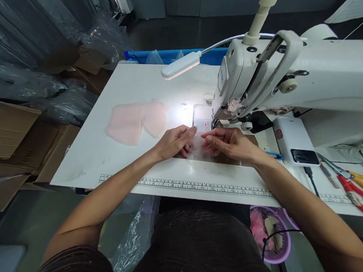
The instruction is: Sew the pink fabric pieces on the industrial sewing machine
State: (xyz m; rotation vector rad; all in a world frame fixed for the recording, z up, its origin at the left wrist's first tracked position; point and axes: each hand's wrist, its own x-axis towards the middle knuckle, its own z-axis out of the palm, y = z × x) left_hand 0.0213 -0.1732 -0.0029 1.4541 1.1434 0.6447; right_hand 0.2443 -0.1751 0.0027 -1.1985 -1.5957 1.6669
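A small, whitish see-through piece of sheer fabric lies in front of the sewing machine's needle area, between my two hands. My left hand is closed at its left side, thumb against the curled fingers, gripping that edge. From the right, my right hand pinches the same piece with thumb and forefinger, the other fingers bent beneath. The presser foot of the white sewing machine is just beyond the right fingertips. Farther left on the table lie pale pink sheer fabric pieces, untouched.
A lamp lights the white table, which has a printed ruler along its front edge. At right are a white box with a dark display, scissors and red-handled pliers. Cardboard boxes stand left; a purple basket sits below.
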